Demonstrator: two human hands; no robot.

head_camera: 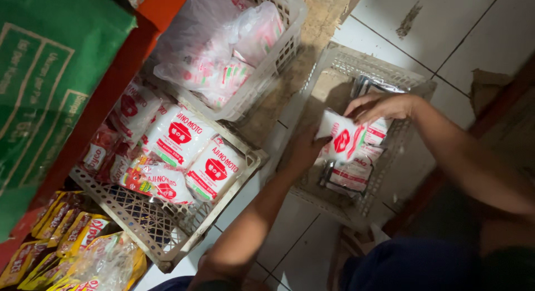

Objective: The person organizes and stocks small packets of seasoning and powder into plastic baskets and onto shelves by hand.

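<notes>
White sachet (341, 139), pinched by closed left hand (305, 151) fingers and right hand (382, 106) fingertips above the basket (356, 65) near edge, could slip if grip loosens.

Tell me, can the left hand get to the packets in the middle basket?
Probably yes. The left hand holds a white packet with the right hand over the right basket. The middle basket sits just beside it, open on top, with nothing between. It would need to let go first.
</notes>
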